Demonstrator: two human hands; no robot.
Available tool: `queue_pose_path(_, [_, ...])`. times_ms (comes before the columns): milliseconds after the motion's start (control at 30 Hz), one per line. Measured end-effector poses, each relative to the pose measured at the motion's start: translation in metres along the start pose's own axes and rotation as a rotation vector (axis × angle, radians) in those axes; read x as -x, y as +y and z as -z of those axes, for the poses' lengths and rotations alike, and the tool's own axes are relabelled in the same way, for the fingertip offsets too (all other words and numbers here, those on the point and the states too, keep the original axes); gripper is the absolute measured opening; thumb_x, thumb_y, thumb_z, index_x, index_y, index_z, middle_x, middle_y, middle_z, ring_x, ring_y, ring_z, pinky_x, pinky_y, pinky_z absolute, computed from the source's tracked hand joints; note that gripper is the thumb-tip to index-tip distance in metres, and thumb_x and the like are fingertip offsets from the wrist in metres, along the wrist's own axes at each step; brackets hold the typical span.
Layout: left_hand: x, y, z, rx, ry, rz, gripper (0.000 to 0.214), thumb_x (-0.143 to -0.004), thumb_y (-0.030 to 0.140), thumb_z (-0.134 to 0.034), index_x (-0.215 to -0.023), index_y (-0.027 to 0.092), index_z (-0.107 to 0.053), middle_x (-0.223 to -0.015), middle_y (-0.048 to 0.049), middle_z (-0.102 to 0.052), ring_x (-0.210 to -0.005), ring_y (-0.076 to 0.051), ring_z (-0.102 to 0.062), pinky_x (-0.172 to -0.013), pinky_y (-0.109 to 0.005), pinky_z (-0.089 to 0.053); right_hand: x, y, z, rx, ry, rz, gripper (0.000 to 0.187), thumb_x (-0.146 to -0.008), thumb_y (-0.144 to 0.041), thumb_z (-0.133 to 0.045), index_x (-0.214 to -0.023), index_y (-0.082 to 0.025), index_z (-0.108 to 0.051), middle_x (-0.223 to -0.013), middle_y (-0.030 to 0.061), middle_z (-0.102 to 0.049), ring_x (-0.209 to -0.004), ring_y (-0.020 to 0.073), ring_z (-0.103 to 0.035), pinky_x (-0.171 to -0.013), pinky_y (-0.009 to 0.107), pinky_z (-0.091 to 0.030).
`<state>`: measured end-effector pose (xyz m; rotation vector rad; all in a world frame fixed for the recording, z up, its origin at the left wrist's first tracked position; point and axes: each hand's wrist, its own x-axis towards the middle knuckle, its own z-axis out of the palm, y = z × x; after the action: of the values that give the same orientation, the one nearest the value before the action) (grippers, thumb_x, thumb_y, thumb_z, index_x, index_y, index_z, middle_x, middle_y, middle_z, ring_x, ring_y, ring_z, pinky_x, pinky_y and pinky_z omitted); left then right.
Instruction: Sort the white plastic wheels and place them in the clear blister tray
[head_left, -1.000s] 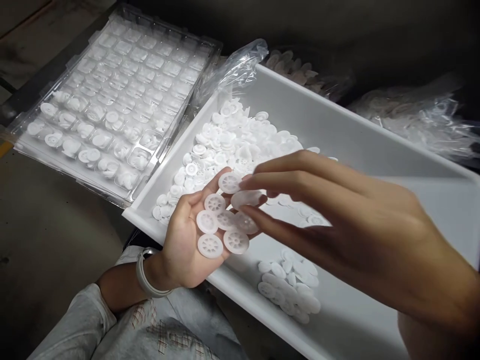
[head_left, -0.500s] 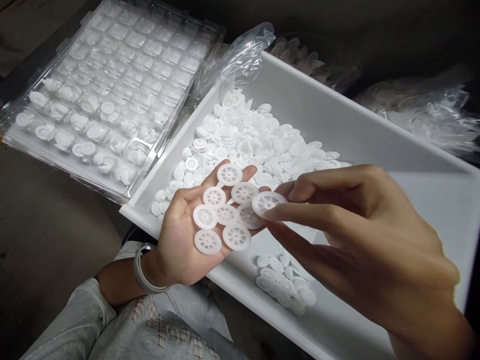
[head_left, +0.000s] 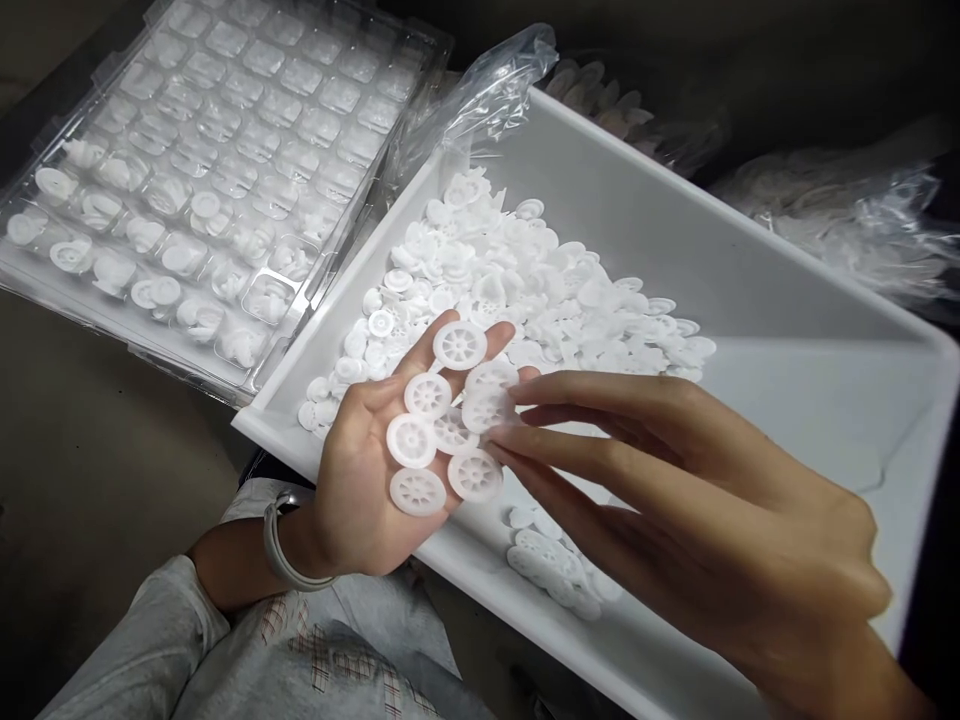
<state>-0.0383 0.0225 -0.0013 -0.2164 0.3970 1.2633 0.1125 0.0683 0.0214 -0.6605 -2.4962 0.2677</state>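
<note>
Several small white plastic wheels with spokes lie spread over the palm and fingers of my left hand, which is turned up and cradles them above the near edge of the bin. My right hand reaches in from the right, fingertips pinched on the edge of a white plastic wheel. That wheel is slightly blurred and overlaps another at the finger side of the left palm. Below the hands, a small pile of white wheels rests on the floor of the white bin.
A big heap of white plastic parts fills the bin's far left part. To its left lies a clear compartment tray, its front rows holding white parts. Clear plastic bags with pale parts lie beyond the bin; another bag drapes over its corner.
My right hand has moved left and slightly down, bringing its pinched wheel over the wheels in my left palm. The view has shifted slightly; my left hand stays about where it was.
</note>
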Motion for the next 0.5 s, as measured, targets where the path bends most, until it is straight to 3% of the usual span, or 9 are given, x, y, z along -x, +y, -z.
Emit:
queue_pose_path(400, [0.0014,-0.0002,0.0012,0.001,-0.026,0.01,0.045,-0.09,0.037,-0.041,-0.131,0.03,-0.058,-0.141,0.0028,-0.059,-0.141,-0.03,-0.042,-0.12,-0.052,-0.029,-0.0005,-0.0014,0.005,-0.02,-0.033,-0.025,0.028,-0.078,0.003,-0.069,-0.098,-0.016,-0.064,-0.093,0.0104,-0.068,-0.087,0.016,-0.066,-0.07,0.031,-0.056])
queue_pose_path(500, [0.0013,-0.0001,0.0014,-0.013,-0.022,0.015,0.045,-0.09,0.038,-0.041,-0.132,0.031,-0.057,-0.142,0.0027,-0.057,-0.14,-0.03,-0.043,-0.121,-0.053,-0.025,0.0002,-0.0034,0.0076,-0.03,0.015,-0.12,0.022,-0.081,-0.007,-0.069,-0.095,-0.023,-0.068,-0.092,0.0079,-0.07,-0.083,0.0188,-0.068,-0.066,0.034,-0.057])
